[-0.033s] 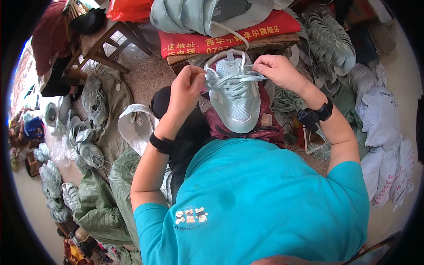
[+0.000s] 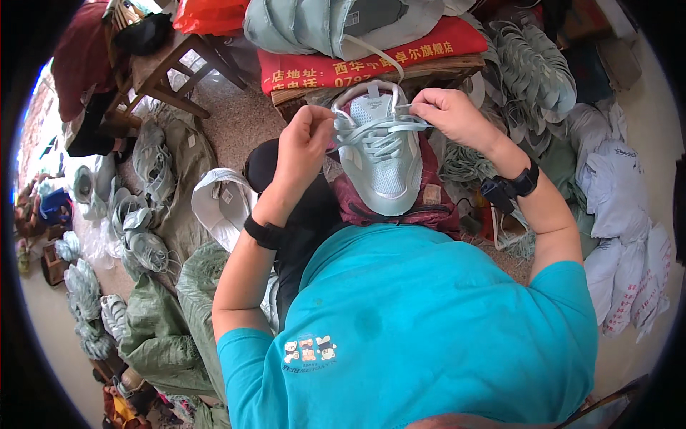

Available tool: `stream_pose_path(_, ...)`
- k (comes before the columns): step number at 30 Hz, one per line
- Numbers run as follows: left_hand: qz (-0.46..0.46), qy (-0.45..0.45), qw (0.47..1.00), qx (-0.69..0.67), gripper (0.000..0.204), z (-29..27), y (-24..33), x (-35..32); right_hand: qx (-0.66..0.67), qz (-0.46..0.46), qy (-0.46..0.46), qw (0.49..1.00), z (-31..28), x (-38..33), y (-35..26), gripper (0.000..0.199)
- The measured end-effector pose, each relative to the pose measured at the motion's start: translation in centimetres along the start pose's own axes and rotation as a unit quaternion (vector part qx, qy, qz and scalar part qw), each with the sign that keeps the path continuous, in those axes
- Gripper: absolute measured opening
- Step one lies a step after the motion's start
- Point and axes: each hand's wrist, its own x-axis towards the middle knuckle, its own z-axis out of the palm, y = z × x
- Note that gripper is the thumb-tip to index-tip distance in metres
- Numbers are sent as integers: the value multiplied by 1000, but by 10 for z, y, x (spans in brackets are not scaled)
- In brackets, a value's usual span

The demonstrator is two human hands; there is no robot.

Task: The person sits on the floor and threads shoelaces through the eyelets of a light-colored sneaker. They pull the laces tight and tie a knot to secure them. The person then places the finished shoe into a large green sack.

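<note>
A pale grey-green sneaker (image 2: 384,168) sits in front of me, toe toward my body, on dark red cloth (image 2: 437,207). Flat shoelaces (image 2: 379,131) cross over its tongue and stretch out to both sides. At the shoe's left, my left hand (image 2: 307,139) is closed, thumb and fingers pinching one lace. To the right, my right hand (image 2: 444,114) pinches the lace on that side, also closed. The exact lace ends inside the fingers are hidden.
Ahead stands a wooden bench (image 2: 457,68) with red cloth and stacked shoe uppers (image 2: 314,28). More shoe parts (image 2: 536,71) hang at right, near white sacks (image 2: 618,186). A white cap-like piece (image 2: 223,204) lies left, beside green sacks (image 2: 161,336). A wooden stool (image 2: 171,71) stands far left.
Almost nothing differs. My left hand has shifted very slightly to the right; the shoe and right hand stay in place.
</note>
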Motion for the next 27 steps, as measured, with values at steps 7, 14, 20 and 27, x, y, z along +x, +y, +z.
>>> stream_pose_path(7,-49,-46,993,-99,6,11,5,1,-145,-51,55,987,1,-7,-21,21)
stream_pose_path(14,-133,-113,957,-232,16,4,3,5,-134,-21,30,990,-2,-1,-21,24)
stream_pose_path(20,-93,-33,978,-186,18,15,0,8,-181,-34,5,983,-5,4,-26,20)
stream_pose_path(27,17,-98,985,140,23,10,17,14,-510,-284,13,812,11,15,-41,10)
